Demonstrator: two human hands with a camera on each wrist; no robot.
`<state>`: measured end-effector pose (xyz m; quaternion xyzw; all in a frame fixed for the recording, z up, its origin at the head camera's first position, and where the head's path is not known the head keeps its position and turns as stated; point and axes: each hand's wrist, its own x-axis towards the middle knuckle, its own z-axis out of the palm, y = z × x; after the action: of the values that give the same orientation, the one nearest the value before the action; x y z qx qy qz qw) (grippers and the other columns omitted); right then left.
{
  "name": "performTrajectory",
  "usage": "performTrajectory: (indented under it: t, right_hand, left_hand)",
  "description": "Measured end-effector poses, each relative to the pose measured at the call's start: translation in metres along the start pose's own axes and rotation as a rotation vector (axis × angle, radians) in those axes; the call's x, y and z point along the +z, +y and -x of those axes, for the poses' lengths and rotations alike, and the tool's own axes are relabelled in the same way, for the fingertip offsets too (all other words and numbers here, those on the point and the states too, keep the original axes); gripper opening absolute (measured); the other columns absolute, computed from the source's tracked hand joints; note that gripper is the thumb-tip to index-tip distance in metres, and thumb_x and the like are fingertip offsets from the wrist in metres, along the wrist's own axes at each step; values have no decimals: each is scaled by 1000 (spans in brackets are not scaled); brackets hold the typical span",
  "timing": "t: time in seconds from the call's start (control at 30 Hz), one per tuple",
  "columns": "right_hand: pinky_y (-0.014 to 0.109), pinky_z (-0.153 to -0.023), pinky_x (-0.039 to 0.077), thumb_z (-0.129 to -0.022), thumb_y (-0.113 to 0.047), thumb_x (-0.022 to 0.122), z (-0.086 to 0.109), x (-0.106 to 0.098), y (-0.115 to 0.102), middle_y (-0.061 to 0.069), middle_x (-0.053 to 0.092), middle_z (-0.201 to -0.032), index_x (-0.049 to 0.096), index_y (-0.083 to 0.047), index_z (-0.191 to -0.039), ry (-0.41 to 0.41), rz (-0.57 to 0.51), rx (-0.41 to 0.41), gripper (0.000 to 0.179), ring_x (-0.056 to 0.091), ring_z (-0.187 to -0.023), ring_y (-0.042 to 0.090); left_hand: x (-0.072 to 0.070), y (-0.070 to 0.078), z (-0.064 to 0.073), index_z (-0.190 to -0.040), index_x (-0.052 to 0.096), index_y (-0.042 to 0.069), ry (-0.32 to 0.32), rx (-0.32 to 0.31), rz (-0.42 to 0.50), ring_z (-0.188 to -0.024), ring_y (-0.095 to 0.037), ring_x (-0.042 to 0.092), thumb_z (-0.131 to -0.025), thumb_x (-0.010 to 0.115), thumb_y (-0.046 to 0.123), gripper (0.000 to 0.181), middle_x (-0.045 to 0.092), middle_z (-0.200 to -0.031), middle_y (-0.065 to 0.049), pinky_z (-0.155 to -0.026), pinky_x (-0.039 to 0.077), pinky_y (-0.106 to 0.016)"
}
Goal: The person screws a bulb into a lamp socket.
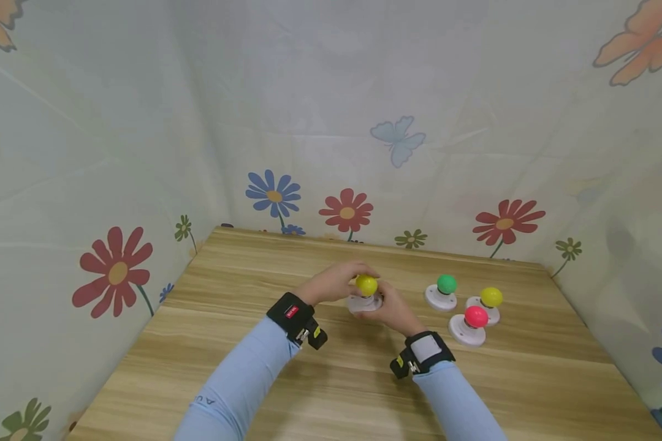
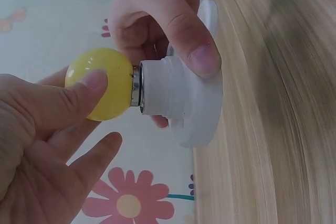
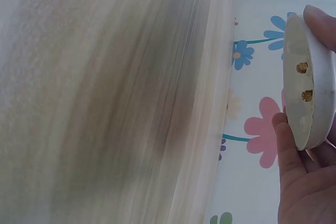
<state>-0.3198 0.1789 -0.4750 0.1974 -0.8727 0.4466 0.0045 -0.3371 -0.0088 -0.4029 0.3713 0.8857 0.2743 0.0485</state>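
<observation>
Between the thumb and fingers of my left hand is a yellow light bulb. The bulb's metal cap shows in part at the mouth of a white lamp holder. My right hand grips the holder's round base, its thumb lying on the base's upper face. In the right wrist view, the base's underside with two brass screws is exposed, so the holder is raised off the table.
To the right on the wooden table stand three more white lamp holders, with a green bulb, a yellow bulb and a pink-red bulb. A flower-patterned curtain hangs behind and along the sides.
</observation>
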Motion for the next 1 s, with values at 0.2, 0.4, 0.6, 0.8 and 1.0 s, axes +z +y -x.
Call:
performTrajectory:
  t: [0.2, 0.4, 0.6, 0.8, 1.0]
  right_hand:
    - [47, -95, 50, -70, -26, 87, 0, 0, 1, 11, 62, -117, 57, -6, -123, 19, 31, 0, 63, 60, -104, 24]
    - [46, -93, 50, -70, -27, 87, -1, 0, -1, 10, 61, -115, 59, -8, -122, 8, 11, 33, 62, 61, -103, 24]
    - [46, -93, 50, -70, -26, 87, -1, 0, -2, 9, 63, -113, 60, -8, -119, 0, -25, 25, 59, 61, -101, 22]
    - [45, -93, 50, -70, -25, 88, -3, 2, 3, 9, 62, -112, 59, -7, -117, 0, -8, 26, 58, 60, -100, 22]
    - [49, -95, 49, -70, -26, 87, -2, 1, 5, 13, 61, -115, 57, -3, -120, 21, 15, 21, 63, 59, -104, 26]
  left_hand:
    - [2, -3, -1, -145, 43, 12, 32, -18, 83, -134, -25, 44, -84, 76, 24, 70, 46, -146, -7, -111, 38, -42]
    - [6, 0, -3, -124, 56, 13, 250, -58, -176, -109, -18, 54, -75, 73, 61, 71, 56, -122, -2, -91, 51, -31]
    - [6, 5, -1, -93, 62, 17, 306, -91, -270, -78, -11, 53, -71, 77, 61, 52, 60, -88, 6, -64, 46, -19]
    - [3, 6, -1, -100, 64, 14, 212, -85, -143, -82, -13, 57, -78, 79, 42, 39, 62, -92, 4, -73, 51, -20]
    - [-2, 5, -1, -112, 66, 12, 126, -38, -81, -98, -17, 59, -82, 78, 24, 34, 64, -105, 1, -90, 50, -26]
